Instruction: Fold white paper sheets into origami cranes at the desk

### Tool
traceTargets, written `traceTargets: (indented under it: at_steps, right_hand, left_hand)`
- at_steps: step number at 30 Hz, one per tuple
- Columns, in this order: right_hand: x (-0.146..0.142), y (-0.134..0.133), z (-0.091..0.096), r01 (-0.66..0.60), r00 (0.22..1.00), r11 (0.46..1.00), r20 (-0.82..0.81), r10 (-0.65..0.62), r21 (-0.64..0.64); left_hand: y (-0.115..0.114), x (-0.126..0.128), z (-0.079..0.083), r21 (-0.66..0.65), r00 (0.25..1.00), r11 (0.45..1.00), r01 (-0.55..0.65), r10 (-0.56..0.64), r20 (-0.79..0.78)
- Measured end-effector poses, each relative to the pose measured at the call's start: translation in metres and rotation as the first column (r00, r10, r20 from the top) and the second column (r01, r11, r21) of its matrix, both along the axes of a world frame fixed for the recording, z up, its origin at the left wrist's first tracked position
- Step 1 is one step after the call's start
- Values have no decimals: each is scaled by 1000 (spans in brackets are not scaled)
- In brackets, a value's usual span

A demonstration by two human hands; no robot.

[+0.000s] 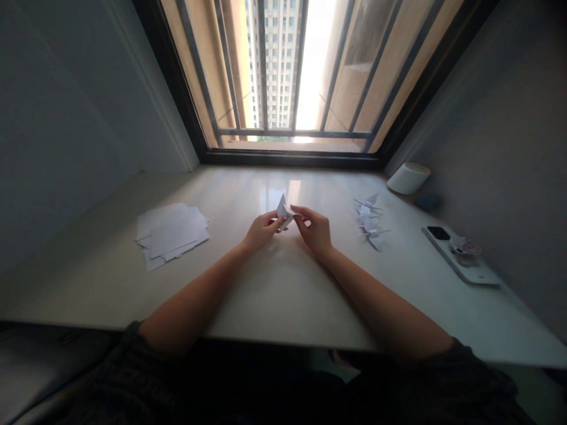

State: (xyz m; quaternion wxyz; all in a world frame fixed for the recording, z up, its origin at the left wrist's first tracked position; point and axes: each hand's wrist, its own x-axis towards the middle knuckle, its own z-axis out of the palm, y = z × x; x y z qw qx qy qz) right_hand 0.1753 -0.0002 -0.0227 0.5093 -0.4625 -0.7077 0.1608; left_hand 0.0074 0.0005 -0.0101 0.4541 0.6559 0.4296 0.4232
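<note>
White folded paper (283,211) is held off the pale counter (266,295) between both hands, near the middle of the head view, its exact fold shape too small to tell. Left hand (261,231) is almost closed, thumb and fingers pinching the paper's lower part. Right hand (313,230) is also nearly closed, fingers curled and pinching the paper's right side. Taking the hands as clock centre, with the window (292,77) at 12 o'clock, a loose stack of paper sheets (170,233) lies at 9 o'clock, well apart from the left hand. Paper cranes (370,221) lie in a loose group at 3 o'clock, exact count hard to tell. White cylindrical cup (408,178) stands on its side or tilted at 2 o'clock, with a small blue object (427,202) just beside it, too dim to name. Phone (458,254) lies face down at about 4 o'clock, a round decorated holder (465,248) on its back. Dark sleeves (133,342) show at the bottom edge.
</note>
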Motion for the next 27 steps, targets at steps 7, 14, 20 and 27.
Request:
traceTargets:
  at_steps: [7,14,20,27]
  right_hand:
    - [-1,2,-5,-19,1000,999,14,19,-28]
    - [-2,1,-3,-93,996,994,-8,93,-60]
    - [-5,-1,-2,-138,990,988,-44,135,-70]
    - [-5,0,1,-134,989,984,-83,125,-118]
  left_hand:
    - [-3,0,1,123,980,981,-151,165,-114]
    - [-7,-5,3,257,904,943,-211,289,-316]
    - [-9,-5,8,324,832,919,-226,355,-426]
    - [-12,-4,11,342,790,915,-215,368,-490]
